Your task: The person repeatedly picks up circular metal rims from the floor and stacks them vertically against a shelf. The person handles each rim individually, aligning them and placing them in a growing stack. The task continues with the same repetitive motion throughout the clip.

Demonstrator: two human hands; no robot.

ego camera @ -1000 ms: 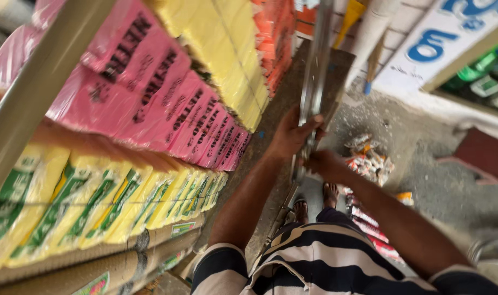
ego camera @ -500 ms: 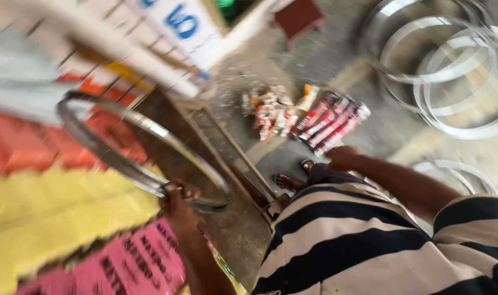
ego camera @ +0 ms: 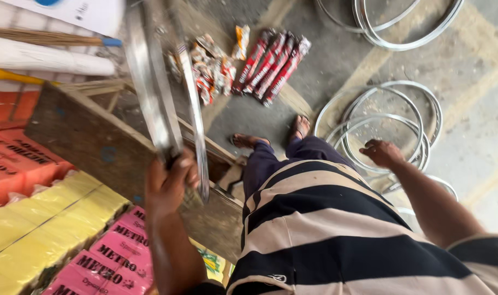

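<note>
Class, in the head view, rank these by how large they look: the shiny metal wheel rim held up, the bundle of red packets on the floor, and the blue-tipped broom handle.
1. Shiny metal wheel rim in the left hand; nearness inflates it.
2. Bundle of red packets.
3. Blue-tipped broom handle, partly cut off, so unsure.

The shiny silver metal wheel rim [ego camera: 156,98] shows grey. The loose cotton shirt [ego camera: 325,229] carries cream and navy stripes. Stacked plastic packets run orange [ego camera: 14,158], yellow [ego camera: 47,218] and pink [ego camera: 112,257]. Long foil sachets [ego camera: 271,63] are red on the grey concrete floor [ego camera: 478,82].
</note>
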